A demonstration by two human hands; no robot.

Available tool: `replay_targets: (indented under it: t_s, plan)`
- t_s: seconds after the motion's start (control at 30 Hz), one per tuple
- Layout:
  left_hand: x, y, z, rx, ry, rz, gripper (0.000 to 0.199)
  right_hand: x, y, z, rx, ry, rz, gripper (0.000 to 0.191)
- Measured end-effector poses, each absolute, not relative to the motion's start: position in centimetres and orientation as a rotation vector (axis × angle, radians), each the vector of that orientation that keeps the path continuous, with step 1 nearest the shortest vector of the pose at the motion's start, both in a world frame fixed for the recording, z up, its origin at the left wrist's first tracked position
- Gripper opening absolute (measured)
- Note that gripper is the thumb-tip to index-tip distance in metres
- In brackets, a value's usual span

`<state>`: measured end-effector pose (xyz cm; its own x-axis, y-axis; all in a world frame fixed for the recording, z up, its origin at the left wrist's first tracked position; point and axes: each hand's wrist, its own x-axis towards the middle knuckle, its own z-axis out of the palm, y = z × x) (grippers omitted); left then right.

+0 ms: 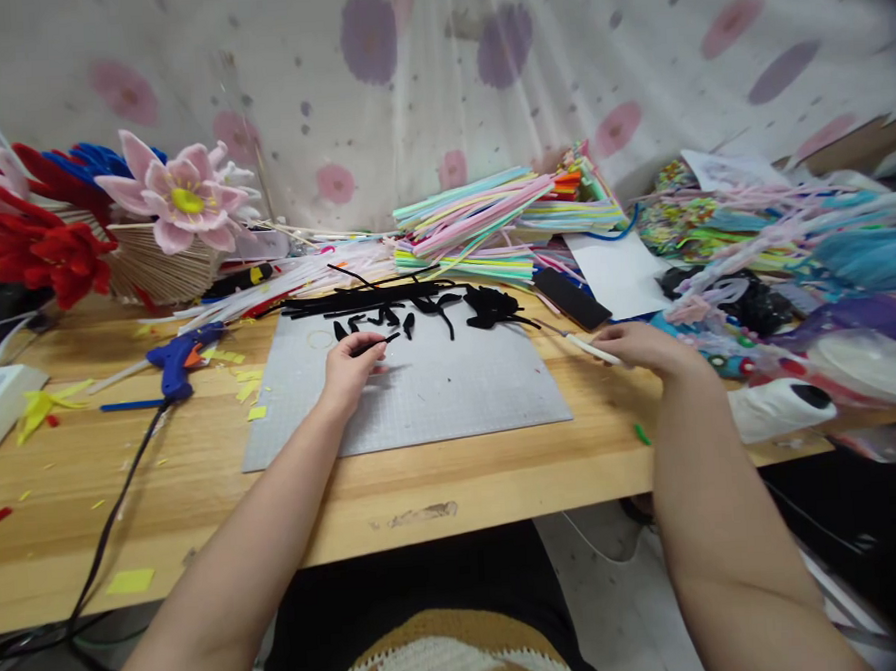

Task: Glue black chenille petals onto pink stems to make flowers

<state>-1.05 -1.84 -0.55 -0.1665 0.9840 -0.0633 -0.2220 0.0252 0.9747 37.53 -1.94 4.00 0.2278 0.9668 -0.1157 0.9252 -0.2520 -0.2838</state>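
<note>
My left hand (354,370) is closed in a pinch on a short black pipe cleaner piece (389,338), just above a grey cutting mat (458,390). Several small black pieces (409,324) lie on the mat beyond the fingers. Behind them stretches a bundle of long black pipe cleaners (333,303), with a fluffy black cluster (488,305) to its right. Right of the mat, my right hand (629,348) is closed on the white handle of a slim tool (585,347), perhaps scissors. Its thin dark tip points left; the far side of the grip is hidden.
A blue glue gun (183,364) with its cord lies left of the mat. Pipe-cleaner flowers (177,194) stand at the back left. Pastel pipe cleaner bundles (479,219) fill the back. A black flat object (572,299) and a white roll (771,411) are on the right.
</note>
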Motion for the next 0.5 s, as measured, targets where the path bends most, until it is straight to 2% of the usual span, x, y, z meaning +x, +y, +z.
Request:
replay_targets:
  t_s: [0.07,0.13,0.23,0.37,0.5]
  plan:
    - [-1.1,-1.8,-0.7,0.902,1.185,1.388,0.021,37.4,-2.2,4.6,-2.466,-1.720,0.412,0.033]
    - [-1.2,-1.7,-0.8,0.903,1.192,1.374,0.023,36.1,-2.1,5.0,-2.523,-1.582,0.190,0.035]
    - [-1.4,-1.6,-0.9,0.910,1.205,1.349,0.023,32.4,-1.9,5.1,-2.323,-1.526,0.007,0.037]
    - [-1.5,-1.5,-0.6,0.775,1.132,1.327,0.020,26.4,-1.6,3.7,-1.890,-1.812,0.204,0.032]
    - [-1.4,-1.4,-0.3,0.522,1.010,1.370,0.012,21.0,0.0,1.5,-1.641,-2.115,0.285,0.043]
